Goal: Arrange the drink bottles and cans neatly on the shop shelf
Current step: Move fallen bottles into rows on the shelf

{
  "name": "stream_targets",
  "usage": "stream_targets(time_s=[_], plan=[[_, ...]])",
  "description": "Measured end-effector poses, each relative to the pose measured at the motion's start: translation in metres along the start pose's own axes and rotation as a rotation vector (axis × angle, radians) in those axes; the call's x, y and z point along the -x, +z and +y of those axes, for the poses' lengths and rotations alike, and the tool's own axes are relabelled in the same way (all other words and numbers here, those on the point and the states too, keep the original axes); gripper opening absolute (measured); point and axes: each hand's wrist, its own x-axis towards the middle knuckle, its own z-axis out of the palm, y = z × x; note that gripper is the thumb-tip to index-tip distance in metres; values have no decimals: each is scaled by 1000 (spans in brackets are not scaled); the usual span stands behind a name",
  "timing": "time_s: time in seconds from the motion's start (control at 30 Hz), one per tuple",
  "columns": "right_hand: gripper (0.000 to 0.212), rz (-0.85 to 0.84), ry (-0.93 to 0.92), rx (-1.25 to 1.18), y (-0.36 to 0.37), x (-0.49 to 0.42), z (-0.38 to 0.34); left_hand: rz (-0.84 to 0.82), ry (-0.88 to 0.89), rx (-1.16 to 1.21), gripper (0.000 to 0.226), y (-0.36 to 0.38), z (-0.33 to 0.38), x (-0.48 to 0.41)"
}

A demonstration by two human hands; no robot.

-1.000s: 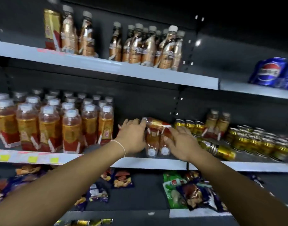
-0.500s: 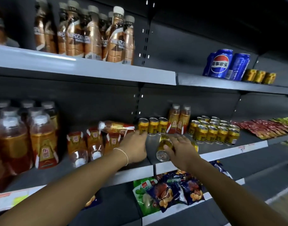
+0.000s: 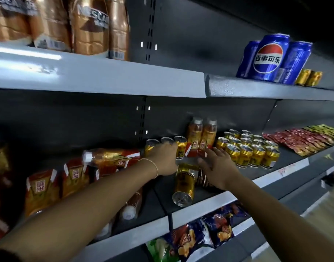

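On the middle shelf (image 3: 204,209), my left hand (image 3: 163,158) reaches in and grips the middle one of three upright gold cans (image 3: 181,146) at the back. My right hand (image 3: 218,164) hovers with fingers spread just in front of two upright orange-labelled bottles (image 3: 200,136). It holds nothing. A gold can (image 3: 183,184) lies on its side between my hands, base toward me. A second lying can (image 3: 202,179) is partly hidden under my right hand. To the left, several orange-labelled bottles (image 3: 75,176) lie flat, with another bottle (image 3: 109,155) lying across the top.
A tidy block of upright gold cans (image 3: 251,150) stands right of the bottles, then rows of red snack packets (image 3: 302,140). Above are blue Pepsi cans (image 3: 268,57) and brown coffee bottles (image 3: 90,25). Crisp bags (image 3: 200,235) lie on the shelf below.
The view has moved closer and to the right. My left hand went from the lying bottles to the upright cans. My right hand lifted off the lying can toward the two bottles.
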Motion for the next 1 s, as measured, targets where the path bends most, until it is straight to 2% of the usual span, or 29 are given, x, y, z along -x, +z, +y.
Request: stream_targets(time_s=[0.2, 0.37, 0.47, 0.57, 0.63, 0.67, 0.8, 0.9, 1.0], plan=[[67, 36, -11, -62, -4, -53, 36, 17, -32, 63, 44, 13, 13, -56], [63, 44, -96, -35, -10, -94, 63, -9, -61, 153, 29, 15, 34, -93], [60, 83, -135, 26, -17, -125, 83, -63, -118, 207, 10, 20, 47, -125], [56, 61, -153, 15, -22, -151, 96, -68, -249, 277, 23, 27, 52, -153], [57, 58, -191, -15, -20, -168, 103, 1, -303, 281, 49, 33, 52, -164], [61, 54, -227, 7, -19, -177, 105, 27, -322, 281, 53, 35, 52, -167], [69, 97, -389, 113, -10, -210, 106, 111, -320, 220, 42, 46, 48, -178], [70, 84, -383, 125, -3, -222, 103, 131, -291, 250, 41, 50, 47, -182], [81, 128, -401, 120, 3, -225, 102, 144, -299, 265, 27, 52, 54, -190]])
